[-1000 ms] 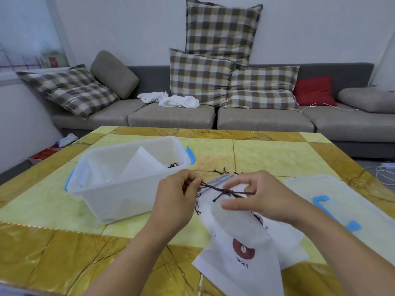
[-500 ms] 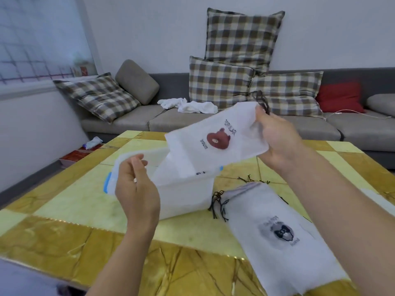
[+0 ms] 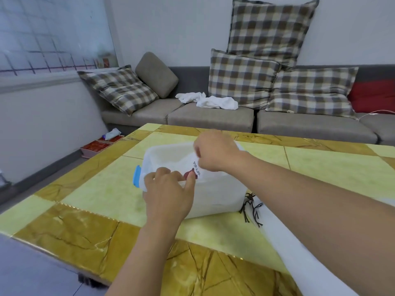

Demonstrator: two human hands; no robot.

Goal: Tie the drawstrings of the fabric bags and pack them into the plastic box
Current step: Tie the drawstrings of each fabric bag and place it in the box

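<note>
Your left hand pinches the near edge of the white fabric bag, printed "POPULAR", inside the translucent plastic box on the yellow marble-pattern table. Your right hand, fingers curled, grips the bag's far end. A second bag's dark drawstring lies just beside the box.

A fabric bag lies in the plastic box on the table, sofa behind.
</note>
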